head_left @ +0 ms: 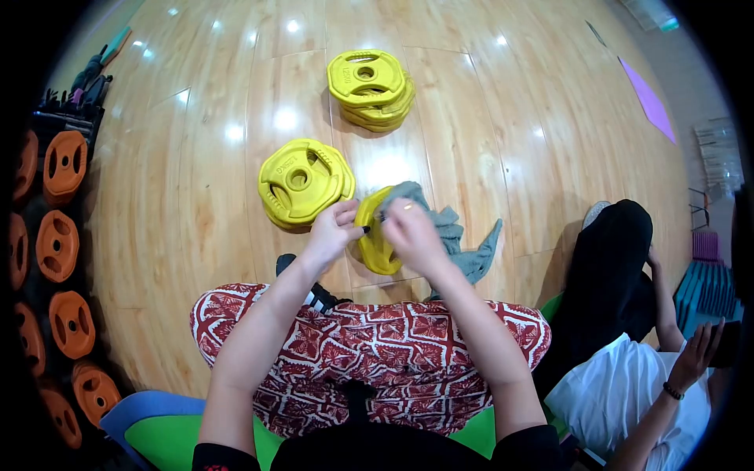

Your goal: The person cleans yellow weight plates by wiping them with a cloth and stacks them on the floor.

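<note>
A yellow weight plate (371, 239) is tilted up off the wooden floor in front of my crossed legs. My left hand (335, 228) holds its left edge, fingers closed on the rim. Against its right side, my right hand (408, 228) grips a grey-green cloth (448, 228), whose loose end trails to the right. Just left of the held plate is a low stack of yellow plates (302, 180). A taller stack of yellow plates (369, 82) stands farther ahead.
Orange weight plates (58, 246) hang on a rack at the left. Another person (628, 377) sits at the right with a dark object in one hand. A purple mat (648, 100) lies at the upper right, and teal stacked items (704, 294) stand at the right edge.
</note>
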Motion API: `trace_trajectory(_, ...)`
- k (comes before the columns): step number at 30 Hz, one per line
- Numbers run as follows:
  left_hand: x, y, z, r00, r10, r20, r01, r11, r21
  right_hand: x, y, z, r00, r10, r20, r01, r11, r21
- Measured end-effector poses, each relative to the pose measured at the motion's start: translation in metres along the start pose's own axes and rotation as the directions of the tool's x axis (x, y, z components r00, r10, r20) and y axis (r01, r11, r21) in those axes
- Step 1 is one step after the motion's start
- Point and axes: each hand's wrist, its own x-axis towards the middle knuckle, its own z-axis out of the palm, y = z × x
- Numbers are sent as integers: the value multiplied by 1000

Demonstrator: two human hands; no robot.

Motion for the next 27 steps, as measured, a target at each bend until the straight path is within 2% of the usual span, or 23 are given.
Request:
trace_trajectory(1, -1, 1, 0, 997, -28, 66, 34, 996, -86, 0, -4, 11, 998, -57, 19, 58, 998, -40)
trace_trajectory(2, -3, 2, 1, 997, -32, 68, 38, 996, -84, 0, -5, 18, 993, -112, 39, 115, 990, -79)
trace_trajectory(3, -5, 4, 4, 993, 3, 122, 0, 1000, -22, -1, -2, 20, 993, -74, 88, 89, 979, -181)
trace_trajectory(4, -7, 4, 5, 984, 34, 174, -41, 999, 36, 0, 4, 21, 993, -71, 91, 86, 980, -181)
trace_trajectory(5, -3, 2, 1, 977, -15, 212, -9, 994, 107, 1, 12, 21, 999, -7, 39, 15, 979, -202)
trace_trajectory(6, -4, 0, 1, 978, -16, 208, -5, 995, 101, 2, 23, 19, 999, 53, -12, -54, 974, -221)
trace_trajectory(8, -6, 0, 4, 984, 22, 178, -17, 999, -28, -1, 49, 14, 968, 211, -134, -233, 954, -187)
trace_trajectory(10, -6, 4, 4, 984, 21, 176, -22, 1000, 1, -5, 68, 5, 879, 465, -105, -475, 875, -96)
trace_trajectory(11, -7, 7, 5, 983, 15, 180, -15, 1000, -2, -7, 70, 7, 879, 465, -105, -474, 875, -94)
trace_trajectory(14, -7, 8, 5, 984, -2, 178, 4, 1000, -11, -5, 47, 16, 954, 300, -19, -301, 953, -41)
trace_trajectory(16, -5, 8, 2, 985, -8, 171, 11, 1000, -18, 3, 7, 24, 987, -11, 158, 35, 988, -149)
trace_trajectory(17, -3, 8, -1, 982, -45, 185, 30, 996, 81, 2, 9, 24, 987, -9, 158, 33, 988, -148)
trace_trajectory(18, -2, 7, -4, 977, -83, 195, 47, 982, 180, -1, 13, 26, 993, 35, 115, -24, 995, -100)
trace_trajectory(19, -1, 5, -4, 977, -83, 196, 46, 982, 185, -3, 20, 27, 994, 81, 71, -78, 996, -49)
trace_trajectory(21, -1, 1, -3, 988, -16, 152, 13, 1000, 24, -4, 47, 21, 971, 237, 21, -233, 965, -117)
trace_trajectory(22, -2, 2, -1, 988, -15, 156, 12, 1000, 22, -6, 59, 16, 957, 291, -14, -290, 943, -163)
trace_trajectory(23, -2, 6, 0, 990, -29, 135, 24, 999, 38, -11, 69, 12, 957, 289, -18, -288, 943, -166)
trace_trajectory(25, -1, 7, -2, 995, -42, 95, 32, 995, 97, -15, 78, 5, 855, 518, 33, -483, 818, -313)
trace_trajectory(27, 3, -1, -7, 996, -35, 82, 25, 993, 115, -15, 75, 11, 858, 512, 53, -483, 836, -260)
